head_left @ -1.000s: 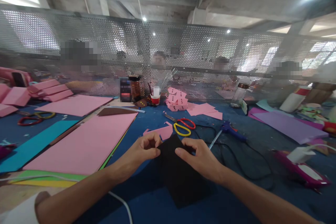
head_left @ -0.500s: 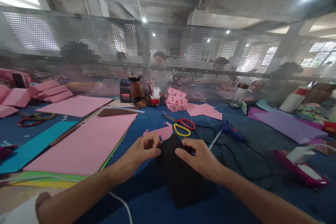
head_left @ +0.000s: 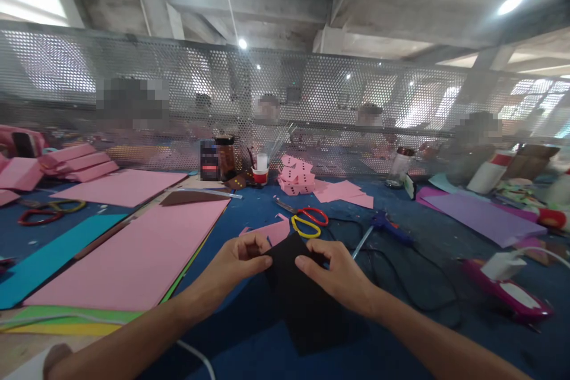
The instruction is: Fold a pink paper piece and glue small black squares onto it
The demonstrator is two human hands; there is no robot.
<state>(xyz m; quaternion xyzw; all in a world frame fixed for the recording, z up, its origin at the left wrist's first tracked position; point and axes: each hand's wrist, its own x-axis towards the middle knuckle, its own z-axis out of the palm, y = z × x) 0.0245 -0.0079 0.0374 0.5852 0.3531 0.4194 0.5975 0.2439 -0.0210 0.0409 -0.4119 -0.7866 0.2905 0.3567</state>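
Between my hands is a sheet of black paper [head_left: 299, 297], tilted above the blue table. My left hand [head_left: 243, 261] pinches its upper left edge, thumb in front and fingers curled behind. With the thumb lying on its face, my right hand [head_left: 341, 270] grips the upper right edge; the fingertips behind the sheet are hidden. Just beyond the sheet lie a pink paper scrap [head_left: 271, 230] and scissors [head_left: 307, 221] with one red and one yellow handle loop. A blue glue gun [head_left: 392, 228] with a clear stick rests past my right hand.
Large pink sheets [head_left: 133, 255] lie at left over green and yellow ones, beside a teal strip [head_left: 62, 258]. Pink dotted paper pieces [head_left: 296, 176] are stacked behind the scissors. Purple sheets [head_left: 485, 214] and a magenta power strip [head_left: 507, 294] lie at right. A perforated metal screen [head_left: 312, 89] stands behind.
The camera view has shifted slightly, so the scene sits a little lower and further left. Both hands keep their grip on the black paper, which has hardly moved.
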